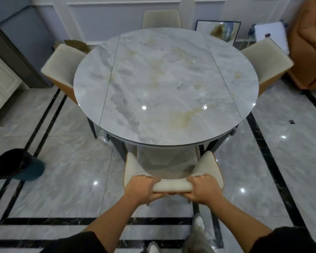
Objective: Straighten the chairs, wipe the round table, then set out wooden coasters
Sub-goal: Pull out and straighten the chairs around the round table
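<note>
Head view: looks down on a round, marble-patterned worktop [162,88] with four chairs around it, on a glossy grey tiled floor [71,179] with black border lines.
Near chair [171,187]: cream padding with an orange edge; it stands at the near edge of the worktop, seat partly under it.
Left hand [140,189]: grips the left end of the near chair's top rail, fingers curled over the front.
Right hand [203,189]: grips the right end of the same rail, fingers wrapped over it.
Worktop surface: pale grey with yellowish patches, two straight seams running near to far, and bright light glints.
Left chair [62,64]: pushed in against the left rim.
Right chair [266,59]: pushed in against the right rim.
Far chair [161,19]: backrest shows beyond the far edge.
Bin [16,164]: dark, black-lined, on the floor at near left, well apart from the worktop.
Far wall: a framed picture [221,31] leans there, with a white box [270,35] to its right.
Writing: a small dark mark on the white box is too blurred to read.
</note>
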